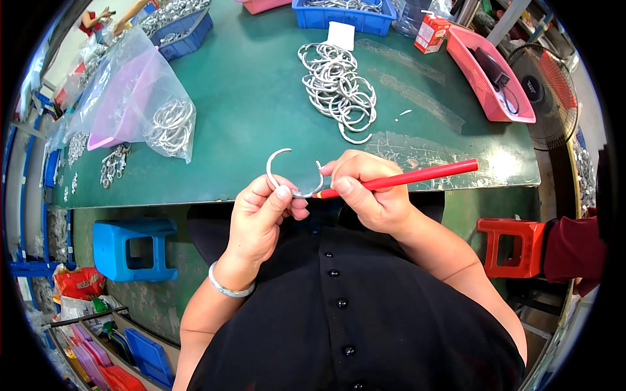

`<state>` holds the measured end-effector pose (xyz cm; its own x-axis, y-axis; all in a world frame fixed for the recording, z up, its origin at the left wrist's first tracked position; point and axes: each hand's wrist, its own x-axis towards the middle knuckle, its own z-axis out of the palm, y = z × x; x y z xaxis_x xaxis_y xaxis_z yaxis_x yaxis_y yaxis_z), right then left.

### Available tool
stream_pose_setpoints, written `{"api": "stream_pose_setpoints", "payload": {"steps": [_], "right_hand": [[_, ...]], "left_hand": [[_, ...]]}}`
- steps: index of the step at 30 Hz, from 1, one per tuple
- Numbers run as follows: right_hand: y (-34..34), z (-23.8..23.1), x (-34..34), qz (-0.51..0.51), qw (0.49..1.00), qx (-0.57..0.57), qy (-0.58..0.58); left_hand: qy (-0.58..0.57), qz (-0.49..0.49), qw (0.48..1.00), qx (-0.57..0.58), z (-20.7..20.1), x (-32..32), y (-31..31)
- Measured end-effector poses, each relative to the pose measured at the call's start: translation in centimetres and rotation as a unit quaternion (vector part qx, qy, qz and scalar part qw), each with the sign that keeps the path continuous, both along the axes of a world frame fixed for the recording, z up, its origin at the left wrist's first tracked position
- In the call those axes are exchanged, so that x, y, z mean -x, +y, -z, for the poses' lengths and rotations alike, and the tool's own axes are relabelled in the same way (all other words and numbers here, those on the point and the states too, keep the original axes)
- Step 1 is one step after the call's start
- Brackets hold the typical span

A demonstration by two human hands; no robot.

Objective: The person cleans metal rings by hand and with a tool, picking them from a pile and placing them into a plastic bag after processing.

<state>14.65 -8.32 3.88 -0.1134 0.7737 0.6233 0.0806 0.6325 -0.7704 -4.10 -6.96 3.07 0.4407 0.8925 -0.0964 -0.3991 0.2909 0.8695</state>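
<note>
My left hand (267,212) is closed on an open metal ring (271,171), silver and C-shaped, pinched between thumb and fingers near the table's front edge. In my right hand (372,189) is a red pencil (430,173). Its sharpened tip meets the lower part of the ring, and its blunt end points to the right. Fingers of the right hand are also close to the ring's right end; whether they touch it I cannot tell. A loose pile of similar silver rings (336,85) lies farther back on the green table (254,91).
On the left, a clear plastic bag (140,85) with rings lies over a pink basket (120,98). Blue bins (345,17) of metal parts stand at the back. A red carton (432,32), a pink basket (489,81) and a fan (544,94) are right. Stools (134,251) stand below.
</note>
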Motion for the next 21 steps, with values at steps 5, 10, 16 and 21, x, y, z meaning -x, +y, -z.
{"api": "stream_pose_setpoints", "payload": {"steps": [5,10,16,21], "right_hand": [[-0.19,-0.33,0.00,-0.006,0.999,0.021,-0.029],[-0.38,-0.17,0.03,-0.010,0.999,0.025,-0.026],[-0.07,-0.34,0.09,-0.011,0.999,0.036,-0.034],[-0.58,0.10,0.48,0.006,0.999,0.032,0.006]], "left_hand": [[-0.008,0.007,1.000,-0.002,0.00,0.09,0.02],[0.005,-0.006,1.000,-0.006,-0.20,-0.10,-0.30],[0.021,0.000,1.000,-0.015,-0.31,0.03,0.06],[0.019,0.005,1.000,-0.023,-0.20,0.01,-0.74]]}}
